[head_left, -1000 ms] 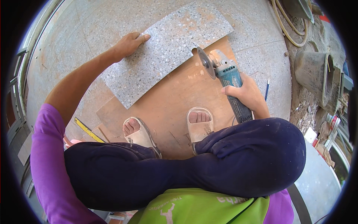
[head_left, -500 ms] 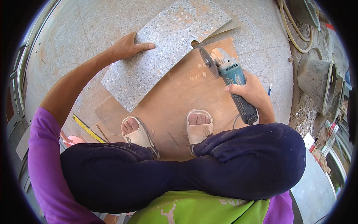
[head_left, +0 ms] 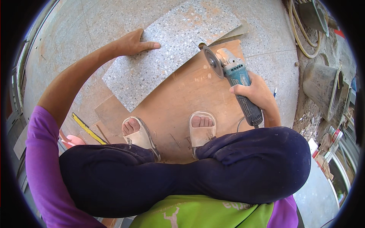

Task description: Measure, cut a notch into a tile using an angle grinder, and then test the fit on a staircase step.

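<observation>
A grey speckled tile [head_left: 167,49] lies at a slant, partly over a brown wooden board [head_left: 167,98]. My left hand [head_left: 133,43] grips the tile's far left edge, thumb on the top face and the other fingers mostly hidden. In my right hand [head_left: 255,90] is a teal and black angle grinder [head_left: 239,76], held round its body. Its cutting disc [head_left: 213,62] stands tilted above the board, just right of the tile's near edge and apart from it. A small dark notch [head_left: 201,45] shows at that edge.
My sandalled feet [head_left: 202,129] stand on the board. A yellow measuring strip [head_left: 87,127] and a pink object [head_left: 72,140] lie at left. On the right are a pencil-like stick [head_left: 275,92], a dusty bucket [head_left: 321,81] and a coiled hose [head_left: 310,51].
The whole view has shifted slightly. The tile's far right corner sits a little farther right. Both hands keep their holds, and the grinder stays almost in place.
</observation>
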Demonstrator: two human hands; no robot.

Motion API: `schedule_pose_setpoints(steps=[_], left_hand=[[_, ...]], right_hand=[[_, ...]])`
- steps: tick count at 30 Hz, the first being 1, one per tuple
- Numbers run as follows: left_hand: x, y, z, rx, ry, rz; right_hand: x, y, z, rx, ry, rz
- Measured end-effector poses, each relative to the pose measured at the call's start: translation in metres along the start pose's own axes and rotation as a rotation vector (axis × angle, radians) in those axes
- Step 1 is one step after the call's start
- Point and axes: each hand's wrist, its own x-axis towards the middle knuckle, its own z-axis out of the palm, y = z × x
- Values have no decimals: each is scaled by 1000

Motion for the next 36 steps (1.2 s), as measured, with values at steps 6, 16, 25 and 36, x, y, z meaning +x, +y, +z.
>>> schedule_pose_setpoints(steps=[6, 16, 25, 36], left_hand=[[3, 5, 10, -44, 229, -14], [4, 27, 22, -145, 307, -191], [-6, 34, 22, -43, 286, -82], [-4, 27, 13, -105, 97, 68]], right_hand=[[-5, 4, -1, 40, 20, -10], [-31, 23, 3, 111, 11, 67], [-30, 25, 6, 78, -18, 73], [-14, 14, 0, 31, -15, 28]])
